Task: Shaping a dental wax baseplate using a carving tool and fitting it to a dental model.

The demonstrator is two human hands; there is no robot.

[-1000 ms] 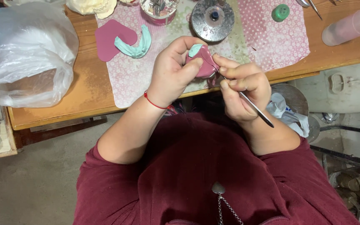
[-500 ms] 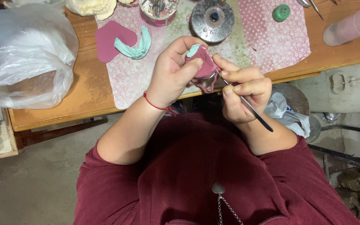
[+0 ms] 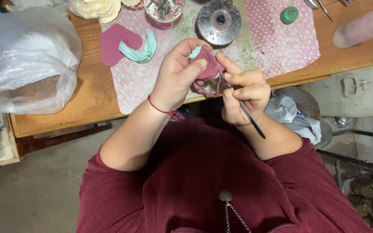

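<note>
Gripping the pink wax piece (image 3: 207,67) steady in our left hand (image 3: 178,77), our right hand (image 3: 243,96) pinches the thin metal tool (image 3: 243,108), seemingly carving its edge.

Left hand (image 3: 178,75) grips pink wax piece (image 3: 208,65), right hand (image 3: 243,96) holds tool (image 3: 249,116)

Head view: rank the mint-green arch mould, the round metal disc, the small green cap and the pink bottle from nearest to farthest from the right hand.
1. Round metal disc: on the mat, just above the right hand.
2. Small green cap: up and to the right.
3. Mint-green arch mould: left, beyond the left hand. Nearly level with the cap, hard to separate.
4. Pink bottle: far right edge of the table.
</note>
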